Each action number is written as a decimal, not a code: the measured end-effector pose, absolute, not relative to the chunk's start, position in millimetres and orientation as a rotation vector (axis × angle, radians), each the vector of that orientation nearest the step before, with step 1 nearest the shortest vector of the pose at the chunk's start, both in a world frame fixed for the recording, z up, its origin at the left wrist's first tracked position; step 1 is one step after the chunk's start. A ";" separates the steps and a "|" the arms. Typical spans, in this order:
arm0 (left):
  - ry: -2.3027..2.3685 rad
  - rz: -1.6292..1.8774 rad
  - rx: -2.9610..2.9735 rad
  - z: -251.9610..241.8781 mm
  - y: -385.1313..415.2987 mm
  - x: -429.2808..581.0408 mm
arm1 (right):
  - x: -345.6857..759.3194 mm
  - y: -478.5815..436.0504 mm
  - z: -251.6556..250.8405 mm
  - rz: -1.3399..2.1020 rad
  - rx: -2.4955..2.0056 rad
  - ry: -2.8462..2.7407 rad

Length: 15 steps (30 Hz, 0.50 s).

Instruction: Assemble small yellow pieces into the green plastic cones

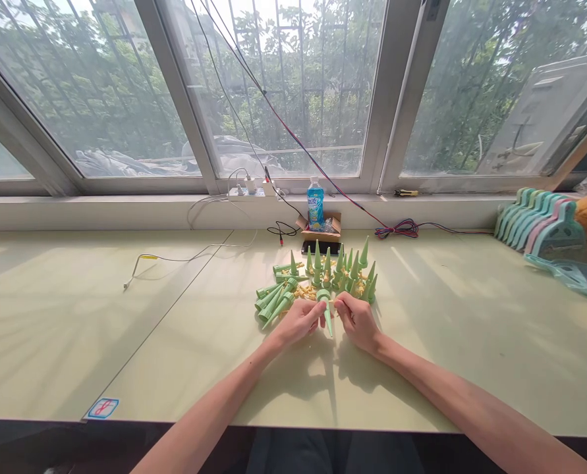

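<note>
My left hand point(302, 317) is closed around a green plastic watering spike point(327, 313), its wide ribbed end up and its tapered point down toward me. Pinched in the fingers of my right hand point(356, 320) is a small yellow valve piece point(332, 301), which meets the side of the spike just below the wide end. Whether it sits inside the spike, I cannot tell. Beyond my hands, several similar green spikes point(317, 263) stand point up, while others point(275, 301) lie in a pile at the left. Loose yellow pieces point(305, 290) are scattered among them.
Behind the spikes lie a dark phone point(322, 248) and a small cardboard box point(331, 232) beside a blue-labelled bottle point(315, 205). A power strip point(252, 193) sits on the sill. Coiled cable point(402, 228) and pastel plastic hangers point(540, 224) are at the right.
</note>
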<state>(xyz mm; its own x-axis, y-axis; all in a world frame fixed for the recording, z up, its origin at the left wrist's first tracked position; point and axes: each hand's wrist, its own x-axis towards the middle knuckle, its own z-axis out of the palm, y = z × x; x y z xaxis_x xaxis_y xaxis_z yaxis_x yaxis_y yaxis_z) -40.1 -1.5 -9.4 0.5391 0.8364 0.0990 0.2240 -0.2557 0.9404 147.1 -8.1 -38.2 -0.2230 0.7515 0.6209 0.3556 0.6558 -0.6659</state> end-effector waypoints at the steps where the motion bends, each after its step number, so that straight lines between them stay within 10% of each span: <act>1: 0.888 0.753 1.772 -9.6 -1.3 -40.6 | 147.2 -8.1 -38.2 0.479 -0.879 -1.829; 15: 0.880 0.797 1.923 -13.2 -4.1 -35.3 | 144.4 -10.7 -39.5 0.493 -0.882 -1.889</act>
<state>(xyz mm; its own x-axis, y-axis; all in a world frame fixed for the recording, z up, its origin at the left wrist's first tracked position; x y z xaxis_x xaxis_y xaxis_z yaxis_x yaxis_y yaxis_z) -35.3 -4.1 -13.2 0.5485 0.8142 0.1902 0.2700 -0.3878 0.8813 144.4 -10.7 -39.5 -0.2800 0.7529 0.5956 0.3655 0.6573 -0.6591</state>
